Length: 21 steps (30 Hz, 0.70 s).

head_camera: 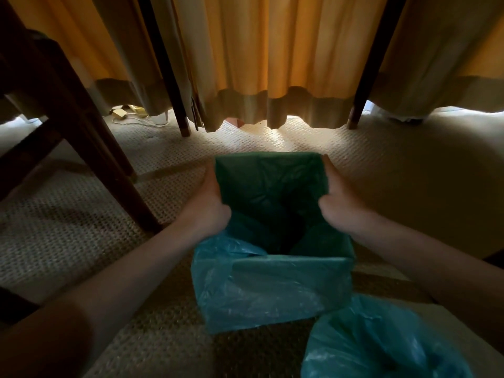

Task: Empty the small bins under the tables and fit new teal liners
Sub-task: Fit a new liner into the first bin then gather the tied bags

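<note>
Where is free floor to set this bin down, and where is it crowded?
Free: carpet beyond the bin, between the two table legs, before the curtain; also right of the right hand. Crowded: chair legs on the left, a loose teal bag near right.

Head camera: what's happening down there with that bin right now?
A person grips the small bin by both sides: left hand on the left rim, right hand on the right. A teal liner is already in it, folded over the rim and draped down the near wall, bunched at the near-left corner. The bin stands on carpet before the curtains; another teal bag lies nearby at lower right.
</note>
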Tool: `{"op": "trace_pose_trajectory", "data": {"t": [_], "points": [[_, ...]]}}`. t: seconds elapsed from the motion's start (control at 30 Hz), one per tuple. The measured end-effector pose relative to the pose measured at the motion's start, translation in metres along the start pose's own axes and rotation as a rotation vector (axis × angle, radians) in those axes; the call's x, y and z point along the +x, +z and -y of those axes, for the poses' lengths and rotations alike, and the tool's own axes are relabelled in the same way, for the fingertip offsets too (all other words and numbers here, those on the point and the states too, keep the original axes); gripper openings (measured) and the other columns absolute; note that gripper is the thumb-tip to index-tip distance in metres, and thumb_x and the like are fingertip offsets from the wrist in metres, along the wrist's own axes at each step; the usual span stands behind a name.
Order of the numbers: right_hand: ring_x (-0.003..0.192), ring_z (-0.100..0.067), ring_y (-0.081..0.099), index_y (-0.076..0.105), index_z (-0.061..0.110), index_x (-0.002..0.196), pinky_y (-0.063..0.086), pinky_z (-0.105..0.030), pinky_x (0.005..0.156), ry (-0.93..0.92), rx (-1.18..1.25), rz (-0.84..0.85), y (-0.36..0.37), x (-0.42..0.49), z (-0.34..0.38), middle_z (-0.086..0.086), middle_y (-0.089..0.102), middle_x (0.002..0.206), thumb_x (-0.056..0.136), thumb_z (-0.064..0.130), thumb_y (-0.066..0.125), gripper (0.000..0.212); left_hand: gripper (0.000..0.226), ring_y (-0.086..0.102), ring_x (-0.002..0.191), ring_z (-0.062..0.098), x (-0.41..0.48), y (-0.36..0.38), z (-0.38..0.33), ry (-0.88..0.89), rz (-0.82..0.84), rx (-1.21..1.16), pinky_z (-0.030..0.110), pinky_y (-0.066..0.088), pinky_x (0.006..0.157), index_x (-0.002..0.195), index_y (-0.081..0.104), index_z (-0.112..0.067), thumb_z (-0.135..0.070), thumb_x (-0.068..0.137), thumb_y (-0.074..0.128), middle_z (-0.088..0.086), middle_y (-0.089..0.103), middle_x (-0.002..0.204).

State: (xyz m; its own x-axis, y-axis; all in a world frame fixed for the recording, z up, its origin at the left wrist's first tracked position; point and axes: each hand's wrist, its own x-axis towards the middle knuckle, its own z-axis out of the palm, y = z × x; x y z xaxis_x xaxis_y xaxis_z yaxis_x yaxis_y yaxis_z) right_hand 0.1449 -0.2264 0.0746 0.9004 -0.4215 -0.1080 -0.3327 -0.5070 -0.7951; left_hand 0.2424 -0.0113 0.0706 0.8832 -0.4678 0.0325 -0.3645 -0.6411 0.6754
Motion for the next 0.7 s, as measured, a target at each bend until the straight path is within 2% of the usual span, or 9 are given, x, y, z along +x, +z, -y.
{"op": "trace_pose_trajectory", "data": {"t": [0.07,0.2,0.27,0.33,0.37,0.4,0.5,0.6,0.7], "points": [[0.099,-0.024,0.059,-0.002,0.057,0.151,0.052,-0.040,0.082,0.067,0.011,0.091,-0.005,-0.020,0.004,-0.011,0.047,0.140,0.098,-0.002,0.040,0.090,0.079,0.062,0.089,0.015,-0.014,-0.002,-0.001,-0.011,0.030,0.015,0.026,0.056,0.068,0.150,0.023,-0.030,0.000,0.089,0.062,0.002,0.058,0.113],[0.084,-0.028,0.069,-0.016,0.047,0.153,0.058,-0.042,0.076,0.040,-0.173,0.156,-0.012,-0.056,0.001,-0.017,0.068,0.109,0.098,0.004,0.042,0.091,0.076,0.053,0.113,0.013,-0.040,-0.005,-0.004,0.024,0.049,0.032,0.029,0.045,0.096,0.149,0.026,-0.032,0.001,0.089,0.059,-0.004,0.051,0.128],[0.089,-0.026,0.071,-0.014,0.045,0.154,0.059,-0.041,0.079,-0.019,-0.201,0.156,-0.011,-0.064,-0.003,-0.018,0.063,0.125,0.097,0.009,0.045,0.090,0.084,0.045,0.128,0.014,-0.053,-0.004,-0.001,0.025,0.064,0.076,0.028,0.038,0.106,0.157,0.012,-0.030,-0.003,0.091,0.057,-0.004,0.036,0.147],[0.128,-0.031,0.055,-0.016,0.042,0.155,0.052,-0.038,0.098,-0.126,-0.349,0.171,-0.009,-0.069,-0.011,-0.014,0.008,0.166,0.099,0.024,0.048,0.087,0.087,0.010,0.154,0.026,-0.061,-0.003,0.000,0.063,0.079,0.298,0.038,0.020,0.123,0.159,-0.011,-0.025,-0.021,0.098,0.050,0.002,-0.007,0.168],[0.148,-0.034,0.029,-0.017,0.041,0.155,0.040,-0.043,0.113,-0.204,-0.457,0.160,-0.007,-0.071,-0.014,-0.002,-0.025,0.165,0.099,0.036,0.046,0.084,0.081,-0.010,0.155,0.026,-0.064,-0.001,0.000,0.094,0.084,0.436,0.045,0.008,0.126,0.157,-0.018,-0.024,-0.035,0.102,0.040,0.001,-0.024,0.166],[0.154,-0.035,0.003,-0.015,0.039,0.156,0.025,-0.051,0.121,-0.306,-0.582,0.135,-0.005,-0.072,-0.014,0.004,-0.039,0.158,0.100,0.047,0.039,0.078,0.074,-0.020,0.153,0.025,-0.067,0.000,-0.001,0.135,0.079,0.549,0.049,0.000,0.125,0.157,-0.018,-0.023,-0.046,0.103,0.027,0.000,-0.029,0.163],[0.149,-0.032,-0.027,0.007,0.033,0.159,0.002,-0.061,0.121,-0.561,-0.912,0.065,-0.002,-0.076,-0.011,-0.005,-0.025,0.165,0.100,0.060,0.008,0.065,0.073,-0.008,0.155,0.025,-0.075,0.006,-0.007,0.296,0.030,0.691,0.055,-0.005,0.123,0.161,0.014,-0.021,-0.060,0.100,0.006,0.002,0.001,0.169],[0.153,-0.033,-0.010,0.039,0.025,0.149,0.005,-0.066,0.119,-0.754,-1.023,0.093,0.004,-0.077,-0.013,-0.010,0.005,0.168,0.105,0.055,0.012,0.060,0.067,0.030,0.150,0.022,-0.080,0.012,-0.008,0.506,0.070,0.682,0.057,0.008,0.123,0.148,0.048,-0.018,-0.058,0.105,0.017,0.000,0.047,0.153],[0.153,-0.036,0.011,0.056,0.017,0.109,0.012,-0.070,0.115,-0.931,-1.091,0.139,0.002,-0.074,-0.024,-0.015,0.033,0.160,0.105,0.035,0.028,0.034,0.044,0.071,0.099,0.015,-0.081,0.018,0.001,0.759,0.062,0.721,0.049,0.033,0.117,0.116,0.070,-0.019,-0.042,0.105,0.034,-0.003,0.076,0.099]]}}
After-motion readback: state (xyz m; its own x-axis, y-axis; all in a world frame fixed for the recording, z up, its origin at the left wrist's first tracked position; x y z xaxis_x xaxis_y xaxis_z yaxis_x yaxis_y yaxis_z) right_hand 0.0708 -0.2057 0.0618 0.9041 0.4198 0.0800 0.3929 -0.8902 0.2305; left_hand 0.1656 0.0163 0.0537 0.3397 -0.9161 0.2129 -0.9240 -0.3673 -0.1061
